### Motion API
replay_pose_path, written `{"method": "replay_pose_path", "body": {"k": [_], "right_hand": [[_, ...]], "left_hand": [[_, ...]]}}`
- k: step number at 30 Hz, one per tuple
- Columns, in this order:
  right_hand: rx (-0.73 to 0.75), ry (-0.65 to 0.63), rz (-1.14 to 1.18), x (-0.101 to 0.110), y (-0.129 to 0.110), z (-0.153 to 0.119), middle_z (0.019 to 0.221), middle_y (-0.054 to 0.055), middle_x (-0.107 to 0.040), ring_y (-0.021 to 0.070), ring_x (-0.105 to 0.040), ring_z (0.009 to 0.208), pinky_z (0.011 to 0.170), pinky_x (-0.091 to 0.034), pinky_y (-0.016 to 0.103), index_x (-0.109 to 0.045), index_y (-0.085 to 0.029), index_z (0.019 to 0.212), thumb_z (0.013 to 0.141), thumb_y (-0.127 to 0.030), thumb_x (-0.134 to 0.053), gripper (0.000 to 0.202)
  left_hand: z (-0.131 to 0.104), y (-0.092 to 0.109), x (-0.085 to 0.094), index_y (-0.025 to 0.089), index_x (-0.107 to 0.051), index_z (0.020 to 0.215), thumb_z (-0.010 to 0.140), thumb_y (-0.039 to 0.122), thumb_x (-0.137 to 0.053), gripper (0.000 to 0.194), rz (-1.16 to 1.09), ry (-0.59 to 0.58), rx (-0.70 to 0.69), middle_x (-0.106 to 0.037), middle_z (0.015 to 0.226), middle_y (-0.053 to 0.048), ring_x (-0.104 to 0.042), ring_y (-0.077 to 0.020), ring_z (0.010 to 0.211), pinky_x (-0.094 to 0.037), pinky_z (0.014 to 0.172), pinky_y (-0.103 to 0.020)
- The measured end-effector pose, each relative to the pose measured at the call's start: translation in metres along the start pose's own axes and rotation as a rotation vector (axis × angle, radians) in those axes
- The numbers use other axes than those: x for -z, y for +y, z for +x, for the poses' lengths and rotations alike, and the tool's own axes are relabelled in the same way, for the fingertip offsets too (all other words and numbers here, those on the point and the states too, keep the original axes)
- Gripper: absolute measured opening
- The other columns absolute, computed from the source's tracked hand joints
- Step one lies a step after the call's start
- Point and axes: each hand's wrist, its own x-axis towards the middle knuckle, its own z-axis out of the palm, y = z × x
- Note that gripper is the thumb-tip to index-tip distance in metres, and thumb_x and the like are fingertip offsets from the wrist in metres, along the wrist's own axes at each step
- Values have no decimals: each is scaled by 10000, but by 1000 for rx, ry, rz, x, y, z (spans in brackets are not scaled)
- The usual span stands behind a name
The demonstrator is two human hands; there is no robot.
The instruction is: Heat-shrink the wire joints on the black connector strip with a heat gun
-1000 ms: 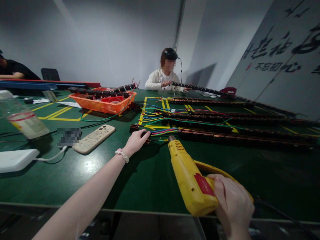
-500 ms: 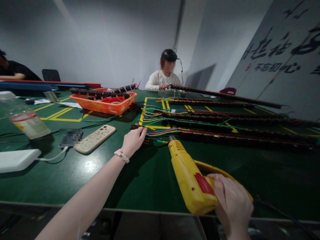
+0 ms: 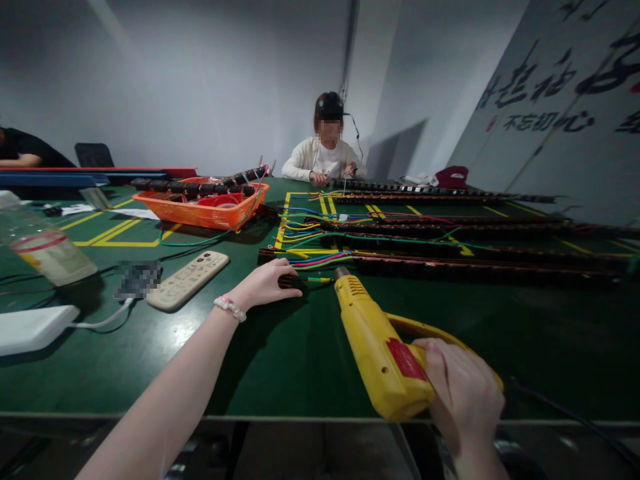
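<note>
My right hand (image 3: 463,383) is closed round the handle of a yellow heat gun (image 3: 373,340) with a red label. The gun's metal nozzle points away from me, close to a short green-and-yellow wire end (image 3: 319,280). To the left, my left hand (image 3: 267,281) grips a short dark ribbed piece (image 3: 267,255), partly hidden under my fingers, with its thumb stretched toward the wire end. Beyond it, coloured wires (image 3: 325,260) run to a long dark strip (image 3: 450,267) lying across the green table (image 3: 280,360).
Several more dark strips (image 3: 440,227) lie farther back. An orange basket (image 3: 200,212) holds dark segments. At left are a phone (image 3: 187,281), a white power bank (image 3: 35,328) and a bottle (image 3: 57,250). A person (image 3: 325,153) sits opposite, hands at a strip.
My left thumb has moved out to the right, below the ribbed piece. The heat gun stays nearly in place. The person opposite has lowered the strip that was raised.
</note>
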Motion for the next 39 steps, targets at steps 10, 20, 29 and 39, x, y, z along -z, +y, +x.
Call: {"method": "replay_pose_path", "body": {"k": [10, 20, 29, 39], "right_hand": [[24, 34, -32, 7, -8, -5, 767, -5, -647, 78, -553, 728, 748, -348, 215, -643, -150, 791, 903, -204, -343, 324], [-43, 91, 120, 8, -40, -12, 760, -9, -628, 93, -527, 740, 762, -342, 250, -614, -164, 783, 908, -181, -330, 311], [-1, 142, 160, 6, -55, -10, 759, -13, -634, 86, -517, 742, 757, -341, 247, -611, -161, 781, 890, -149, -351, 282], [45, 155, 165, 6, -52, -9, 760, 1, -643, 90, -542, 754, 786, -362, 249, -610, -152, 777, 876, -132, -350, 279]], "left_hand": [[10, -3, -22, 166, -626, 976, 785, 537, -572, 421, 39, 207, 29, -591, 923, -54, -543, -162, 857, -426, 781, -285], [16, 10, -30, 157, -596, 1007, 833, 543, -494, 435, 89, 181, -17, -563, 961, -63, -487, -183, 898, -428, 776, -312], [16, 12, -20, 161, -592, 1116, 831, 490, -528, 440, 85, 39, -47, -568, 1034, -77, -509, -197, 944, -446, 811, -334], [10, 11, -14, 145, -538, 1260, 821, 434, -567, 527, -14, -6, -73, -551, 1175, -106, -522, -204, 1069, -440, 950, -350]]}}
